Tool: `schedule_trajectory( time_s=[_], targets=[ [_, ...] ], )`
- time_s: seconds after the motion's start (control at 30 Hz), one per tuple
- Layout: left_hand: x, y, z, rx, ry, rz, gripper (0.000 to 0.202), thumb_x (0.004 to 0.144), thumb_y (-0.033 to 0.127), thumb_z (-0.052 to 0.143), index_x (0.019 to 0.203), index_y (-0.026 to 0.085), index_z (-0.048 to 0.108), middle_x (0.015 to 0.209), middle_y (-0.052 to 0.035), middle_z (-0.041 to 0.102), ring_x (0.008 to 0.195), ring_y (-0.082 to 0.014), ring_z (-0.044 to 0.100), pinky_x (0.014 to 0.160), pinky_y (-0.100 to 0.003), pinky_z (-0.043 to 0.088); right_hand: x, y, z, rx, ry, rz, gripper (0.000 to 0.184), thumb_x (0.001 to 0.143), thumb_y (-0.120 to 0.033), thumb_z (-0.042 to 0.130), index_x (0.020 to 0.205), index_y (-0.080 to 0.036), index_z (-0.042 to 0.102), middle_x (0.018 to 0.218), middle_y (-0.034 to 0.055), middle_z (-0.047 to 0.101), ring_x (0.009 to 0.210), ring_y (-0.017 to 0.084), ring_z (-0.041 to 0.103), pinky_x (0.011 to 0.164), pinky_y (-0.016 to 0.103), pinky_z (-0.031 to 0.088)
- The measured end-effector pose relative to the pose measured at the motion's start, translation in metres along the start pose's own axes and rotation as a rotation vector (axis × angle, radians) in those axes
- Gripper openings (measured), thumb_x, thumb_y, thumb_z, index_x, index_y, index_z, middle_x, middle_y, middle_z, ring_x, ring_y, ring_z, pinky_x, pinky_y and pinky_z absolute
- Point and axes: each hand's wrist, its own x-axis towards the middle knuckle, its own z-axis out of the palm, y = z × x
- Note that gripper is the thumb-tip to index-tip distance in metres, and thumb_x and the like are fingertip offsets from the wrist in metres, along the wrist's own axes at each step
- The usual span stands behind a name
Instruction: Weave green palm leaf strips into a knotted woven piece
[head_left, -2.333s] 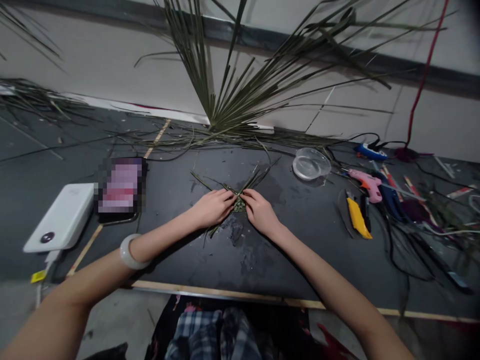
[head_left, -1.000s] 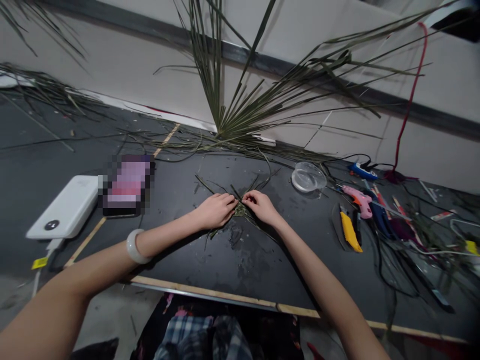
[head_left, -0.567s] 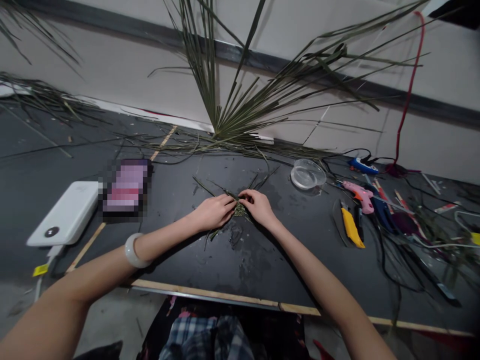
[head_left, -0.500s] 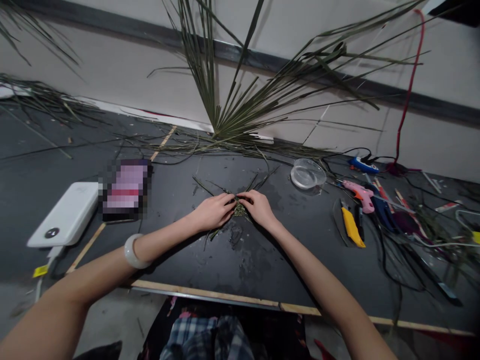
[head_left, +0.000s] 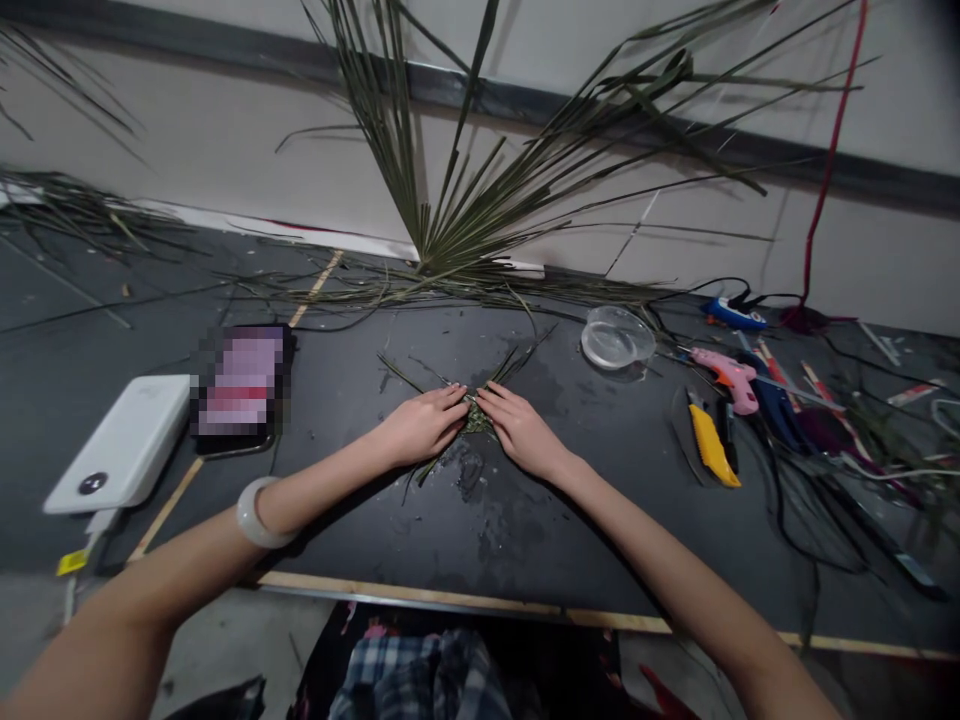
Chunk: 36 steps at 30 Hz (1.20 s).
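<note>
A small green woven piece of palm-leaf strips (head_left: 476, 416) lies on the dark table, its loose strip ends sticking out at both sides. My left hand (head_left: 426, 426) presses its left edge to the tabletop, fingers held together and a few strips beneath them. From the other side my right hand (head_left: 525, 432) holds the right edge, with the fingertips on the weave and the thumb mostly hidden. Only the middle of the weave shows between my hands. Damp patches darken the table around it.
A fan palm leaf (head_left: 450, 235) leans on the wall behind. On the left are a phone (head_left: 244, 385) and a white power bank (head_left: 124, 440). On the right stand a clear plastic tub (head_left: 616, 340), a pink glue gun (head_left: 727, 375), a yellow-handled cutter (head_left: 712, 445) and tangled cables.
My right hand's fingers have gone from bent in a pinch at the top of the weave to straighter along its right edge. More of the weave shows. The left hand stays nearly still.
</note>
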Motion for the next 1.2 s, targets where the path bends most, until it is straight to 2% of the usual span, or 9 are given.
schedule_trajectory(
  time_s=[0.1,0.23,0.3,0.53,0.63,0.73,0.83,0.97,1.2],
  targets=[
    [-0.001,0.000,-0.004,-0.110,0.001,-0.046,0.035,0.094,0.026,0.040,0.124,0.013,0.050,0.135,-0.0144,0.050,0.127,-0.0222,0.046,0.105,-0.038,0.041,-0.003,-0.003,0.001,-0.092,-0.068,0.023,0.044,0.088,-0.008,0.039,0.129,-0.014,0.054,0.134,0.0117,0.054,0.131,0.024,0.042,0.107,0.048,0.036],
    [-0.001,0.000,-0.009,-0.319,0.016,-0.156,0.051,0.092,0.030,0.044,0.137,0.009,0.031,0.132,-0.0155,0.053,0.122,-0.0217,0.052,0.099,-0.035,0.046,-0.001,-0.008,0.004,-0.149,-0.085,0.042,0.045,0.085,-0.006,0.040,0.127,-0.008,0.055,0.133,0.0149,0.054,0.130,0.025,0.043,0.109,0.047,0.035],
    [0.000,0.000,-0.011,-0.353,0.010,-0.173,0.056,0.092,0.030,0.045,0.140,0.008,0.025,0.131,-0.0160,0.054,0.121,-0.0219,0.053,0.098,-0.035,0.048,-0.001,-0.008,0.005,-0.152,-0.080,0.041,0.046,0.084,-0.005,0.040,0.127,-0.006,0.055,0.133,0.0161,0.054,0.130,0.025,0.044,0.109,0.046,0.036],
    [-0.001,-0.003,-0.006,-0.157,-0.028,-0.022,0.039,0.097,0.028,0.036,0.129,0.011,0.048,0.139,-0.0154,0.046,0.132,-0.0243,0.040,0.109,-0.041,0.037,-0.001,-0.007,0.007,-0.113,-0.043,0.046,0.047,0.086,-0.006,0.035,0.129,-0.003,0.052,0.134,0.0176,0.052,0.129,0.024,0.045,0.109,0.042,0.038],
    [-0.001,-0.003,-0.005,-0.117,-0.037,-0.004,0.040,0.097,0.029,0.033,0.129,0.011,0.049,0.140,-0.0148,0.044,0.133,-0.0240,0.039,0.109,-0.041,0.036,-0.001,-0.006,0.004,-0.106,-0.028,0.061,0.051,0.086,-0.008,0.034,0.136,-0.004,0.045,0.143,0.0164,0.043,0.133,0.024,0.038,0.109,0.043,0.037],
    [-0.001,-0.002,-0.005,-0.103,-0.047,-0.004,0.040,0.097,0.028,0.032,0.129,0.010,0.048,0.141,-0.0153,0.043,0.134,-0.0234,0.037,0.110,-0.041,0.035,-0.001,-0.006,0.001,-0.149,-0.072,0.059,0.054,0.084,-0.006,0.035,0.138,-0.009,0.044,0.143,0.0113,0.043,0.137,0.025,0.032,0.111,0.049,0.031],
    [0.000,-0.001,-0.006,-0.107,-0.053,-0.030,0.042,0.096,0.028,0.034,0.132,0.009,0.043,0.142,-0.0158,0.042,0.134,-0.0226,0.036,0.110,-0.039,0.036,-0.001,-0.008,0.001,-0.201,-0.094,0.081,0.053,0.084,-0.007,0.036,0.136,-0.010,0.047,0.141,0.0106,0.046,0.136,0.025,0.033,0.113,0.049,0.027],
    [-0.001,-0.002,-0.004,-0.090,-0.059,-0.017,0.046,0.096,0.027,0.032,0.140,0.011,0.034,0.143,-0.0149,0.040,0.135,-0.0224,0.035,0.110,-0.039,0.035,0.000,-0.011,0.002,-0.229,-0.094,0.095,0.050,0.085,-0.008,0.036,0.133,-0.005,0.049,0.139,0.0129,0.048,0.134,0.025,0.036,0.113,0.046,0.028],
    [-0.001,0.000,-0.001,-0.045,-0.073,0.018,0.042,0.097,0.023,0.029,0.135,0.013,0.042,0.144,-0.0155,0.038,0.137,-0.0241,0.031,0.111,-0.041,0.032,0.000,-0.009,0.002,-0.183,-0.062,0.081,0.050,0.086,-0.008,0.033,0.133,-0.002,0.047,0.140,0.0154,0.046,0.134,0.024,0.037,0.112,0.043,0.032]
  ],
)
